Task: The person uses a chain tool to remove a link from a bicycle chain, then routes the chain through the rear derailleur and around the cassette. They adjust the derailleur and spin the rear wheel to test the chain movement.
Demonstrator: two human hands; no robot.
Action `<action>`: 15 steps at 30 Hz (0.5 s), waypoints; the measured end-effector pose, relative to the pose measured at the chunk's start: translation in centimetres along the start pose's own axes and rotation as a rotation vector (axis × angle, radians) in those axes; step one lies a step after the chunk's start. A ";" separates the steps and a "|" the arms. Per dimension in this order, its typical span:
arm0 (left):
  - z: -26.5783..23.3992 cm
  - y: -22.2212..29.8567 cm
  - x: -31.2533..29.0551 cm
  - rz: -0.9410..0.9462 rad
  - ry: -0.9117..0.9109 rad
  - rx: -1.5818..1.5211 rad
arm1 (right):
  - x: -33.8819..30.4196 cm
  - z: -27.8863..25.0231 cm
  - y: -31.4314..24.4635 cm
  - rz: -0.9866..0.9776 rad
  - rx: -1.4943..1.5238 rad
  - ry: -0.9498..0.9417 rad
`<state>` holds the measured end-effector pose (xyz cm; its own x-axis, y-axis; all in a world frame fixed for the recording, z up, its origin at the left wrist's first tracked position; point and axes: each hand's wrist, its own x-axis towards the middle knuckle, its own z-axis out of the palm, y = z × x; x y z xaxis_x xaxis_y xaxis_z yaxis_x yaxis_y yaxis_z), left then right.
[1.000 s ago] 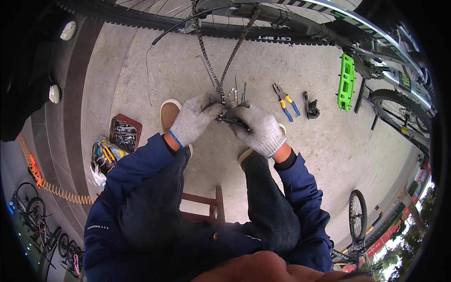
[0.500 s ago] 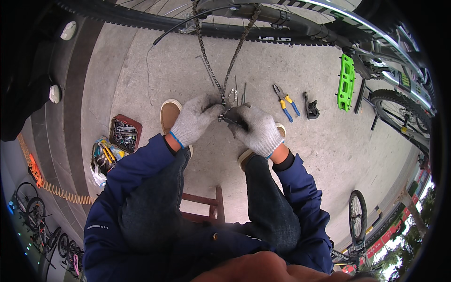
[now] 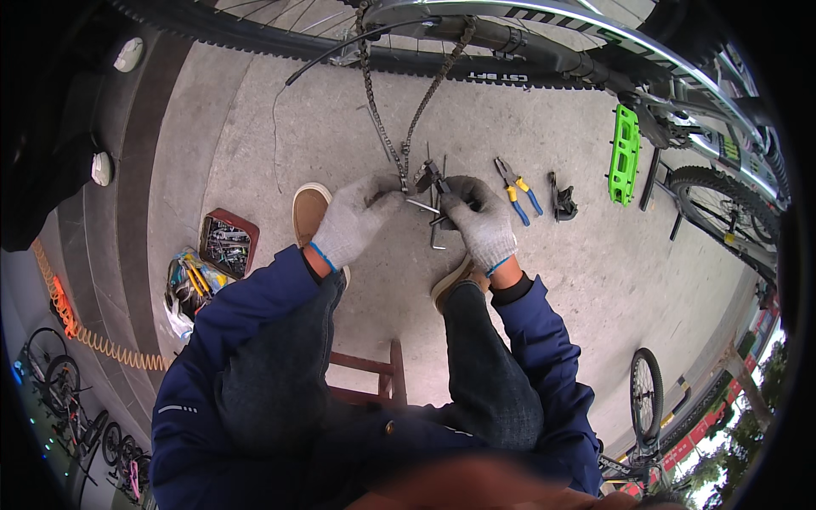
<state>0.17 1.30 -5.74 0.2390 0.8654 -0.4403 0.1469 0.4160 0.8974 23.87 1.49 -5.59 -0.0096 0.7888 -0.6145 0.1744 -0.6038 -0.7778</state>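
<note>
A bicycle chain [image 3: 368, 98] hangs in two strands from the upturned-looking bike frame above and narrows to a V near my hands. My left hand [image 3: 353, 219], in a grey-white knitted glove, pinches the chain's lower end. In my right hand [image 3: 483, 223], gloved alike, is a dark chain breaker [image 3: 433, 180] with a silver bar. The tool stands just right of the chain, apparently apart from it. My right fingers partly cover it. On the floor beneath, an L-shaped hex key [image 3: 439, 236] shows below the tool.
Blue-yellow pliers [image 3: 518, 192] and a black bike part [image 3: 563, 199] lie to the right. Beyond them is a green pedal [image 3: 625, 157]. A red-rimmed tray [image 3: 254, 231] of small parts sits left, above a bag of tools [image 3: 194, 280]. A wooden stool [image 3: 396, 374] is under me.
My right hand has moved right, away from the chain, and turned, bringing the chain breaker into plain view. My left hand still holds the chain in about the same place.
</note>
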 end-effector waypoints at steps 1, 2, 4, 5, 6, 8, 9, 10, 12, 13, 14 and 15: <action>-0.2 -0.2 0.2 0.005 0.005 0.016 | 0.1 -0.1 0.3 0.000 0.079 0.019; -0.4 -0.4 0.3 -0.040 0.010 -0.027 | 0.2 -0.2 0.5 0.010 0.152 0.035; -0.7 -0.9 0.5 -0.102 0.029 -0.088 | 0.5 -0.5 1.1 -0.012 0.118 0.045; -0.6 -1.0 0.5 -0.115 0.043 -0.215 | 0.5 -0.7 1.4 -0.013 0.093 0.057; -0.5 -1.2 0.6 -0.145 0.067 -0.329 | 0.6 -1.0 1.8 -0.008 0.047 0.042; -0.3 -1.2 0.6 -0.201 0.106 -0.462 | 0.8 -1.5 2.6 0.014 -0.066 0.034; -0.3 -1.1 0.6 -0.229 0.123 -0.480 | 1.0 -1.6 3.0 0.023 -0.108 0.021; -0.2 -1.1 0.6 -0.247 0.140 -0.503 | 1.1 -1.7 3.4 0.032 -0.158 0.013; -0.3 -0.9 0.6 -0.279 0.155 -0.521 | 1.3 -1.7 4.3 -0.015 -0.303 -0.021; -0.3 -0.9 0.6 -0.291 0.167 -0.536 | 1.3 -1.5 4.8 -0.070 -0.398 -0.046; -0.3 -0.9 0.7 -0.304 0.167 -0.546 | 1.3 -1.3 5.3 -0.115 -0.502 -0.063; -0.3 -1.0 0.8 -0.318 0.170 -0.560 | 1.2 -1.0 5.8 -0.129 -0.557 -0.090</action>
<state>-0.10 1.67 -6.94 0.1045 0.6898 -0.7164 -0.3468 0.7005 0.6238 25.87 -0.94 -10.70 -0.1446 0.8247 -0.5468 0.6578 -0.3327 -0.6758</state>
